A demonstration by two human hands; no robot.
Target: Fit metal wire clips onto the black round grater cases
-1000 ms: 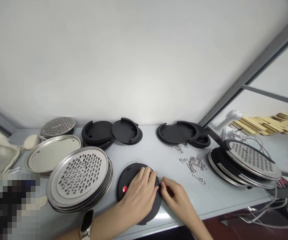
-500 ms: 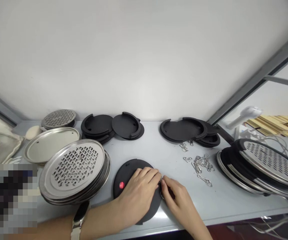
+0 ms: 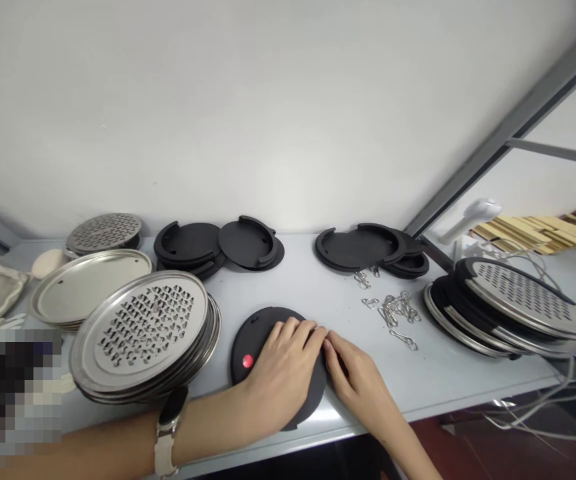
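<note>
Left hand [image 3: 283, 373] lies palm-down across a black disc [image 3: 248, 337] near the tabletop's front edge, presumably steadying it; whether it grips cannot be told. Right hand [image 3: 351, 373] has thumb and index drawn together at the disc's right rim, contents hidden, with loose wire clips [image 3: 399, 309] nearby, likely for easy reach. Grey tabletop [image 3: 298, 290] carries 2 front stacks, grater plates [image 3: 143, 327] left and black-rimmed graters [image 3: 523, 300] right, against a pale wall [image 3: 288, 120]
</note>
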